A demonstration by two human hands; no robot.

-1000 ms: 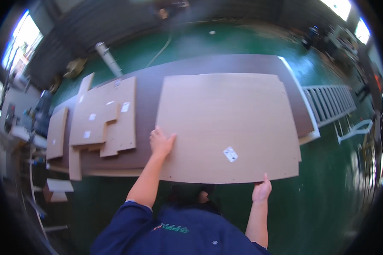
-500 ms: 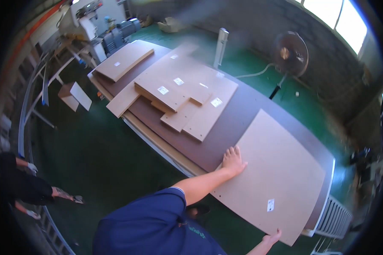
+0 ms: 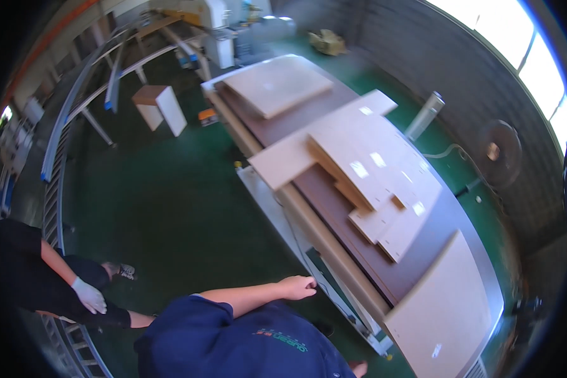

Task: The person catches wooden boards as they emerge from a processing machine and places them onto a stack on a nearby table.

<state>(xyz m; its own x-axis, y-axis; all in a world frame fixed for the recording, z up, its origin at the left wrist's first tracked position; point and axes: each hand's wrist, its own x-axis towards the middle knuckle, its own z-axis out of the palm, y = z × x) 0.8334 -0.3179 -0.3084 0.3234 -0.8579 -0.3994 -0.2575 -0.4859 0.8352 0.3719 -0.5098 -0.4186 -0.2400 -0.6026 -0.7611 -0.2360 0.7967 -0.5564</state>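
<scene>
My left hand hangs in front of my chest, its fingers curled in and nothing visible in them. It touches no board and is apart from the table's long near side. Of my right hand only a small part shows at the lower edge; its fingers are hidden. A large light-brown panel with a white label lies flat on the right end of the dark-topped table, jutting over the near edge. Left of it sits a stack of smaller labelled boards, some with notched corners. Another board lies at the far end.
At the left a person in dark clothes with a white glove stands beside a roller conveyor. An angled board piece is on the green floor. A pedestal fan and a metal post stand beyond the table.
Both hands have come off the large panel, the left drawing back to my chest. My view has swung left, so the table appears further right and the person nearer.
</scene>
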